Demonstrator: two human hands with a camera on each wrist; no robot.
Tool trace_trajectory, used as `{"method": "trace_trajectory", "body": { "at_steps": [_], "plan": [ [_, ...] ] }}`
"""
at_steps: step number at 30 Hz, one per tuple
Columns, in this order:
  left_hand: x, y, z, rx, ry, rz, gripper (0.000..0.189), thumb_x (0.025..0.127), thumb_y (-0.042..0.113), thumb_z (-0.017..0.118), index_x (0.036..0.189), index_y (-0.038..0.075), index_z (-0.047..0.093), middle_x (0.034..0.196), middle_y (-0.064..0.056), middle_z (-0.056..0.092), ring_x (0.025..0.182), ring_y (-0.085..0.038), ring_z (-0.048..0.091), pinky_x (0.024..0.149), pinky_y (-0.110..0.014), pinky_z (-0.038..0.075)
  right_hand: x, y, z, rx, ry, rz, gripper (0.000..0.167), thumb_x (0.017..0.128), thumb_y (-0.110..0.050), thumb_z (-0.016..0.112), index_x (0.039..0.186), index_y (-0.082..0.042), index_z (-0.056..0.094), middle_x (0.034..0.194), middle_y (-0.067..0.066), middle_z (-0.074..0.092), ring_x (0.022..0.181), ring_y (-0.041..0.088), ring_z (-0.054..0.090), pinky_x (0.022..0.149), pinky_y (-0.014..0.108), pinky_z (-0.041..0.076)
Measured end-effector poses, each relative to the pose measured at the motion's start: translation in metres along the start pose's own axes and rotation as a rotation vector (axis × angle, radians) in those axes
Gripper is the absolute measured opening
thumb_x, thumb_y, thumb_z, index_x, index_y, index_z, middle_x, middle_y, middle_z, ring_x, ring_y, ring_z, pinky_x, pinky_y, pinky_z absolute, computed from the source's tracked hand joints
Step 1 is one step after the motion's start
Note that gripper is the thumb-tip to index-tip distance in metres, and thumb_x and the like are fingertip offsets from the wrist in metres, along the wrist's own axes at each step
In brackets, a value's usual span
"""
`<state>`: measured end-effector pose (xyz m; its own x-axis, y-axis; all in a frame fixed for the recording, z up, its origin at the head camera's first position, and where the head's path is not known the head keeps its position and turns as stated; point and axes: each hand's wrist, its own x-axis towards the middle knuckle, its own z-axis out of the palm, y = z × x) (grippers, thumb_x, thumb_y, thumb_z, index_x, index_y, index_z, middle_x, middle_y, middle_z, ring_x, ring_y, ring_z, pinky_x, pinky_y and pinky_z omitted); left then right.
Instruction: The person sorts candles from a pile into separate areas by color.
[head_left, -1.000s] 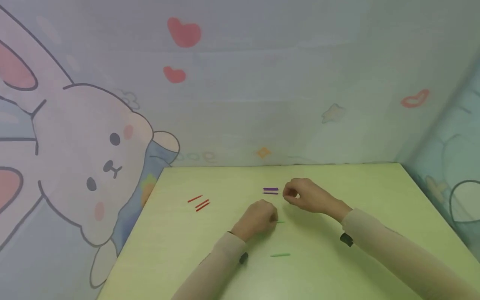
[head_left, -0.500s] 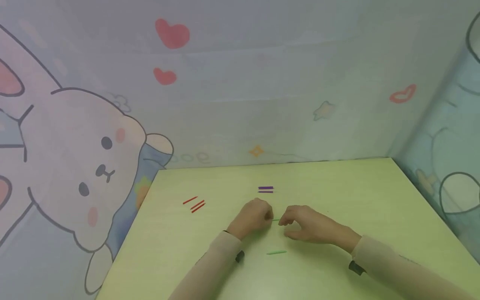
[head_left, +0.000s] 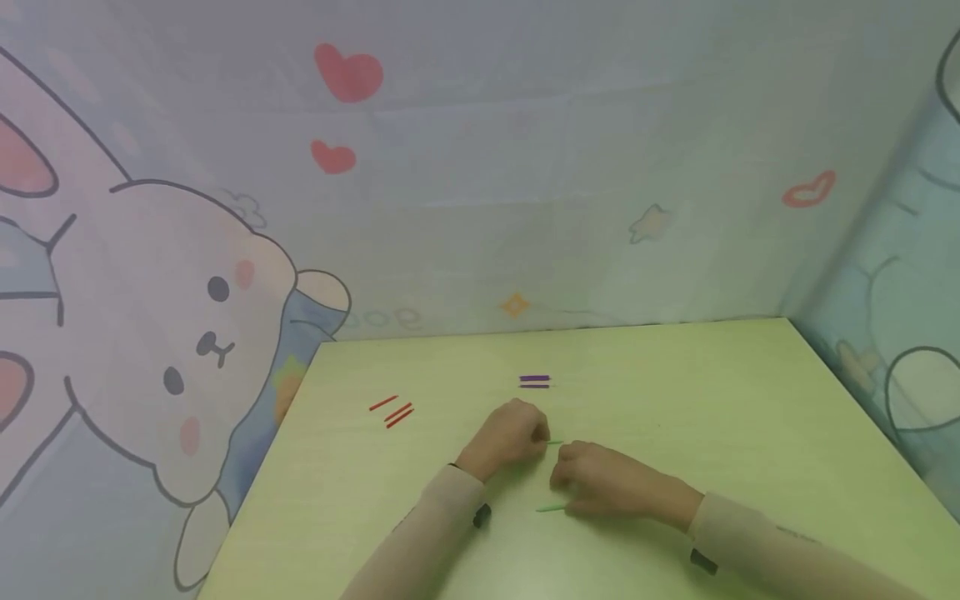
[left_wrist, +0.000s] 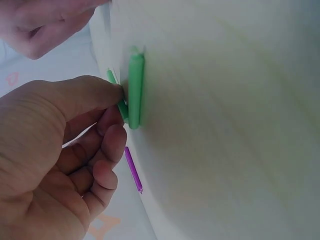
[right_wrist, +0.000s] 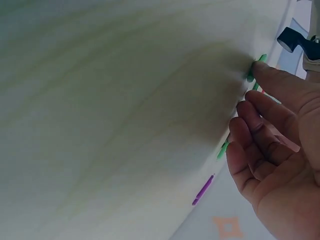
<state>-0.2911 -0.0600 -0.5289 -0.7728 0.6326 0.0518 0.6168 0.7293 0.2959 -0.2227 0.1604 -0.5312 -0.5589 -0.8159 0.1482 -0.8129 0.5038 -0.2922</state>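
My left hand [head_left: 506,437] rests low over the table with thumb and forefinger pinching a slim green candle [head_left: 555,442], whose end sticks out to the right. In the left wrist view, a second green candle [left_wrist: 136,90] lies alongside those fingertips, nearer the camera. To the right, my right hand [head_left: 622,485] is lowered over this nearer candle [head_left: 550,507], its fingers bent and spread from the thumb. The right wrist view has the thumb tip right on a green candle [right_wrist: 250,75], while the fingertips stand apart from it.
Purple candles [head_left: 535,378] lie in parallel beyond my hands. Three red candles [head_left: 399,413] lie slanted at the left. The yellow-green table [head_left: 720,392] ends at a cloth backdrop [head_left: 465,242] with a printed rabbit and hearts.
My right hand has come from beside the purple candles, past the held green candle, down toward me to the nearer green candle. The left hand keeps its pinch in about the same place.
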Motion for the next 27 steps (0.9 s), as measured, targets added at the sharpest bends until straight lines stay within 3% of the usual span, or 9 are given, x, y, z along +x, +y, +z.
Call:
{"method": "trace_trajectory", "body": {
  "at_steps": [4,9,18,27],
  "plan": [
    [0.0,0.002,-0.002,0.013,0.017,0.005,0.013,0.091,0.002,0.083,0.092,0.014,0.088,0.086,0.008,0.078,0.077,-0.003,0.061,0.077,-0.017,0.055,0.001,0.0,0.004,0.015,-0.007,0.0,0.013,0.091,-0.014,0.087,0.097,-0.019,0.077,0.091,-0.013,0.058,0.085,0.001,0.05,0.079,0.024,0.052],
    [-0.001,0.003,-0.003,0.027,0.02,0.002,0.011,0.091,0.004,0.083,0.092,0.014,0.088,0.088,0.007,0.08,0.079,-0.003,0.063,0.08,-0.019,0.056,0.003,0.0,0.006,0.041,-0.027,0.011,0.021,0.094,-0.01,0.085,0.088,-0.024,0.071,0.084,-0.019,0.053,0.079,-0.002,0.047,0.076,0.02,0.048],
    [0.0,0.001,-0.001,0.045,0.004,0.011,0.012,0.09,0.004,0.081,0.09,0.015,0.086,0.084,0.008,0.076,0.076,-0.003,0.057,0.075,-0.018,0.052,-0.001,-0.002,0.007,0.022,-0.004,0.012,0.02,0.092,-0.007,0.083,0.087,-0.023,0.072,0.083,-0.018,0.055,0.078,-0.002,0.047,0.074,0.021,0.049],
    [0.005,0.007,-0.009,0.115,-0.032,0.067,0.01,0.091,0.005,0.084,0.093,0.015,0.087,0.09,0.007,0.08,0.085,-0.006,0.069,0.081,-0.019,0.057,-0.014,-0.016,-0.005,0.087,-0.001,0.076,0.018,0.096,-0.009,0.081,0.09,-0.023,0.073,0.086,-0.02,0.056,0.08,-0.003,0.05,0.076,0.021,0.053]
  ]
}}
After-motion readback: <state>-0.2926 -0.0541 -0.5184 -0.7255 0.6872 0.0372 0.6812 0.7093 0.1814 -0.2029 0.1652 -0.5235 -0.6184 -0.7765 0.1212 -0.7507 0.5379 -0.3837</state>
